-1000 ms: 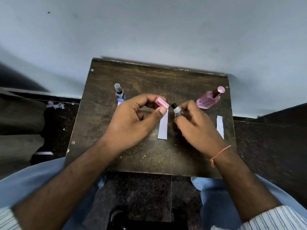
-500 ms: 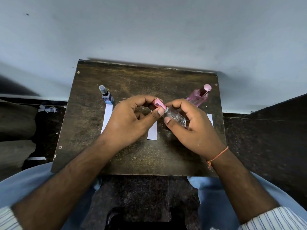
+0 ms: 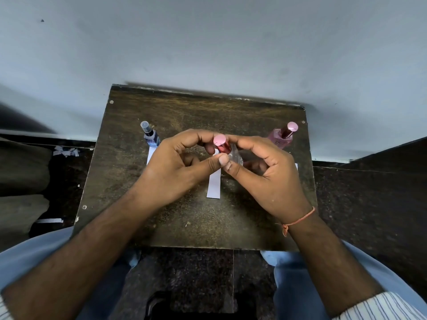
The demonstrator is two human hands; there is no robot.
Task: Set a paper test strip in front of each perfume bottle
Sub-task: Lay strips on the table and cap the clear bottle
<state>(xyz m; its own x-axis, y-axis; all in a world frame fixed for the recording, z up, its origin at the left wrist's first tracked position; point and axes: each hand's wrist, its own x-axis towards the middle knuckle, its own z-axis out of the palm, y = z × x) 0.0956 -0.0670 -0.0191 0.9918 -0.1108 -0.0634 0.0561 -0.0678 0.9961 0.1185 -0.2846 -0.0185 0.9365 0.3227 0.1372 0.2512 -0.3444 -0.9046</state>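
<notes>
A small clear perfume bottle [image 3: 235, 157] with a pink cap [image 3: 220, 143] is held above the middle of the dark wooden table [image 3: 180, 112]. My left hand [image 3: 180, 167] pinches the cap, and my right hand [image 3: 265, 172] grips the glass body. Under them lies a white paper strip [image 3: 213, 185]. A blue bottle [image 3: 150, 135] with a clear cap stands at the left with a strip [image 3: 151, 154] in front of it. At the right stands a pink bottle [image 3: 283, 136]; its strip [image 3: 296, 166] is mostly hidden behind my right hand.
The table's back edge meets a pale wall [image 3: 208, 42]. Dark floor [image 3: 369, 204] surrounds the table, with paper scraps [image 3: 65, 151] and a loose strip [image 3: 49, 220] lying at the left. My knees in blue trousers [image 3: 23, 255] sit at the near edge.
The pink cap, held apart from the bottle a second ago, now sits on the bottle's neck. Both hands have come together over the middle strip, and the bottle has turned upright.
</notes>
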